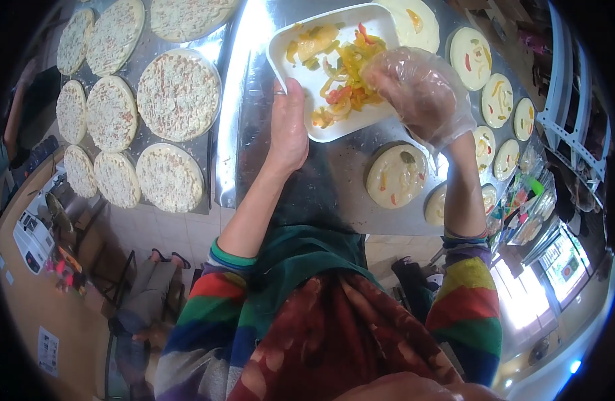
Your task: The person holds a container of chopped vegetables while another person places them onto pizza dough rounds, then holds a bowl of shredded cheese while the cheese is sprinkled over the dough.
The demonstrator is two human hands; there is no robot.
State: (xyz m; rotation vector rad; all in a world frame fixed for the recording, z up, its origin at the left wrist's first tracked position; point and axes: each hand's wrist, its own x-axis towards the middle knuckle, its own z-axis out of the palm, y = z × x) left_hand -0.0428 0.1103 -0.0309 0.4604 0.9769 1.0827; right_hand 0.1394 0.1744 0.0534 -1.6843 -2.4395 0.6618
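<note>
My left hand grips the near left side of a white tray, thumb over the rim. In the tray lies a pile of cut pepper strips, yellow, green and red. My right hand, inside a clear plastic glove, reaches over the tray's right side. Its fingers are curled together at the edge of the peppers; their tips are partly hidden. Below the tray sits a round dough base with a few pepper pieces. Another base with a yellow strip lies beyond the tray, partly covered by it.
More topped dough bases fill the right side of the metal table. On a second table at left stand several rounds covered in white shreds. Plastic bags hang at right. Another person's legs show at lower left.
</note>
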